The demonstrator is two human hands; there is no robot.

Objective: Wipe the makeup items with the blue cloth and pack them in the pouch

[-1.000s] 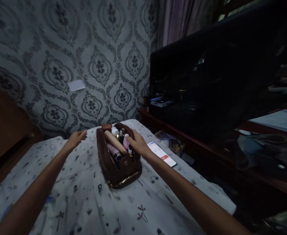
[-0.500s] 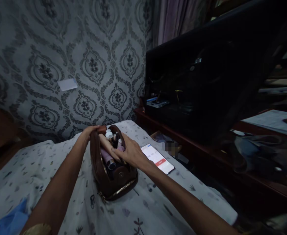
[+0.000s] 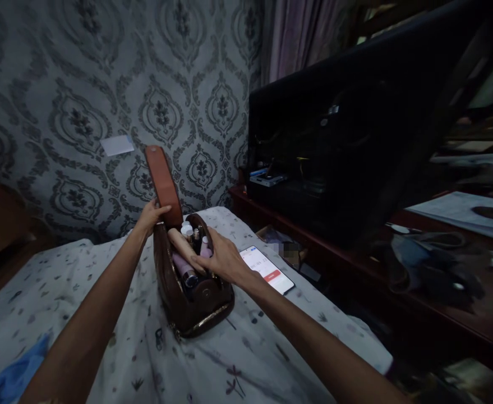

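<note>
A brown makeup bag (image 3: 173,306) lies unzipped on the bed, its top wide apart. Inside are a beige tube (image 3: 183,247), a purple bottle (image 3: 186,271) and several small white-capped containers. The bag's orange-brown strap (image 3: 162,179) stands upright at the far end, a snap at its tip. My left hand (image 3: 148,217) pinches the strap near its base, thumb across it. On the right side, my right hand (image 3: 225,257) holds the bag's rim, with its thumb over the inside and some fingers hidden behind the wall.
A phone (image 3: 267,270) with a lit timer lies right of the bag. Blue cloth (image 3: 17,373) is at lower left on the patterned sheet (image 3: 204,370). A large dark screen (image 3: 305,163) stands on a reddish-brown desk (image 3: 435,280). Patterned wallpaper rises behind.
The strap has swung up from the bag's far end and now stands upright. My left hand has shifted slightly onto its base. The right hand keeps its hold on the rim.
</note>
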